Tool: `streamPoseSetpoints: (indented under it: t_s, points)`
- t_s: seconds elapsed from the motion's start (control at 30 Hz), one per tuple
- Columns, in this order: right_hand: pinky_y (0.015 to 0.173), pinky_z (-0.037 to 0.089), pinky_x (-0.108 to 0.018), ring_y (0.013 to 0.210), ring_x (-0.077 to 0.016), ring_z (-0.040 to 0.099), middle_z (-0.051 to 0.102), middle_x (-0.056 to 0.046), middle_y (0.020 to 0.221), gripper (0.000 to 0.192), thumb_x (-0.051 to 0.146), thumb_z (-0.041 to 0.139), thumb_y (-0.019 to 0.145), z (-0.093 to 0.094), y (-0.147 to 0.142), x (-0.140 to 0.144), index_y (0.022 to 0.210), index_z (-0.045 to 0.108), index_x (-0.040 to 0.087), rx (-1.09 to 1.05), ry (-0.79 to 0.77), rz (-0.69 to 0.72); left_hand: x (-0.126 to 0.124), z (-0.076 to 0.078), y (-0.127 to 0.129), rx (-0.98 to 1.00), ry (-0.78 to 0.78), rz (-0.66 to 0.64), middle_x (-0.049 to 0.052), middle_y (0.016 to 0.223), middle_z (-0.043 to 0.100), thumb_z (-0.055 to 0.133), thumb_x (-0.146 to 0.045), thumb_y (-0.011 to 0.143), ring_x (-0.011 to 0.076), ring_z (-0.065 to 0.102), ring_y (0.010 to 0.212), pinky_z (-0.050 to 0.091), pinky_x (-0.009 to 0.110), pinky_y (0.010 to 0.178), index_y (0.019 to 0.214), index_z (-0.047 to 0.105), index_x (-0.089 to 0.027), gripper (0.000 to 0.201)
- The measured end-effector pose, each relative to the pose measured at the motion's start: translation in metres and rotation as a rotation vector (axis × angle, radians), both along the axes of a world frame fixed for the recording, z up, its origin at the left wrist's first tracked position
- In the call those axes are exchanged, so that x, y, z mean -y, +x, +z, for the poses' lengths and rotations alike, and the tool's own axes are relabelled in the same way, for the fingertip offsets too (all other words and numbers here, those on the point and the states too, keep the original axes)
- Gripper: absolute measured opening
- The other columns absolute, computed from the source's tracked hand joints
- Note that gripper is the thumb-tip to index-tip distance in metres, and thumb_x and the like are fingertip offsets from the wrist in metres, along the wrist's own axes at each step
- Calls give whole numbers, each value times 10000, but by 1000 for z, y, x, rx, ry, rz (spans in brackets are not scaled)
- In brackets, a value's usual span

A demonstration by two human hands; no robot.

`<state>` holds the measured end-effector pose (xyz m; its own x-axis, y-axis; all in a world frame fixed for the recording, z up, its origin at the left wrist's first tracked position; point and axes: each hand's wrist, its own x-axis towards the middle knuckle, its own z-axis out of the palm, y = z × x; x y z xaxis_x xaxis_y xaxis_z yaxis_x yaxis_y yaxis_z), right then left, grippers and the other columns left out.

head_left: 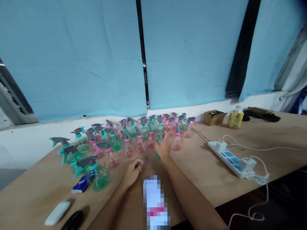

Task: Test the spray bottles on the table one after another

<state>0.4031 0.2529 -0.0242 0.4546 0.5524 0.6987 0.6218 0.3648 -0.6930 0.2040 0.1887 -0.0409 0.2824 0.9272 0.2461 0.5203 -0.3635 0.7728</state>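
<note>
My right hand is closed around a spray bottle with a grey head and a teal collar, at the front of a crowd of similar bottles. The hand hides most of this bottle; a little green shows below the fingers. My left hand rests on the table with its fingers curled in, and nothing shows in them. Just behind it stands a clear pink spray bottle. To its left is a green spray bottle with a teal trigger. Between my forearms lies a phone, its screen blurred out.
On the wooden table, a white power strip with chargers and cables lies at right. Further back are a cardboard box and a yellow drink bottle. A blue packet, white case and black object lie front left.
</note>
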Motion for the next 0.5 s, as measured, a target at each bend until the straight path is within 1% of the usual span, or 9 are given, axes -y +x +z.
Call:
streamPoseSetpoints:
  t_s: [0.03, 0.1, 0.2, 0.27, 0.37, 0.5]
  points:
    - [902, 426, -405, 1107, -279, 503, 504, -168, 1226, 649, 247, 550, 743, -2, 2, 0, 1351, 347, 145, 35, -11, -29, 0, 0, 0, 2, 2, -1, -31, 606, 553, 437, -455, 900, 164, 546, 624, 391, 255, 631, 828, 604, -201, 312]
    - [941, 390, -449, 1126, -301, 471, 488, -177, 1215, 667, 252, 550, 737, -6, 6, -1, 1353, 329, 122, 121, -21, -91, 0, 0, 0, 9, 7, -4, -31, 609, 555, 448, -445, 897, 164, 554, 634, 397, 255, 641, 821, 605, -201, 299]
    - [944, 342, -518, 1108, -340, 440, 484, -184, 1169, 625, 294, 564, 748, -13, 7, -3, 1314, 378, 106, 187, -76, -194, -1, -1, 0, 26, 9, -1, -34, 608, 555, 452, -436, 899, 164, 563, 646, 402, 256, 658, 837, 607, -203, 286]
    - [924, 333, -531, 1081, -351, 435, 485, -181, 1145, 587, 328, 560, 777, -17, 6, -5, 1301, 408, 114, 190, -119, -240, -2, -2, 0, 40, 1, -1, -37, 603, 552, 451, -435, 900, 163, 561, 635, 402, 257, 654, 862, 606, -203, 282]
    - [917, 328, -518, 1069, -344, 429, 489, -176, 1137, 556, 407, 519, 846, -21, 7, -9, 1316, 412, 128, 195, -148, -255, -2, -3, 0, 53, -16, -8, -35, 604, 548, 449, -447, 899, 164, 552, 620, 402, 260, 643, 886, 606, -199, 294]
    - [930, 327, -487, 1080, -328, 419, 493, -178, 1170, 597, 497, 464, 892, -24, 12, -12, 1355, 392, 127, 214, -157, -237, -2, -4, -1, 51, -17, -10, -31, 607, 546, 439, -457, 901, 167, 548, 620, 399, 266, 644, 900, 605, -197, 309]
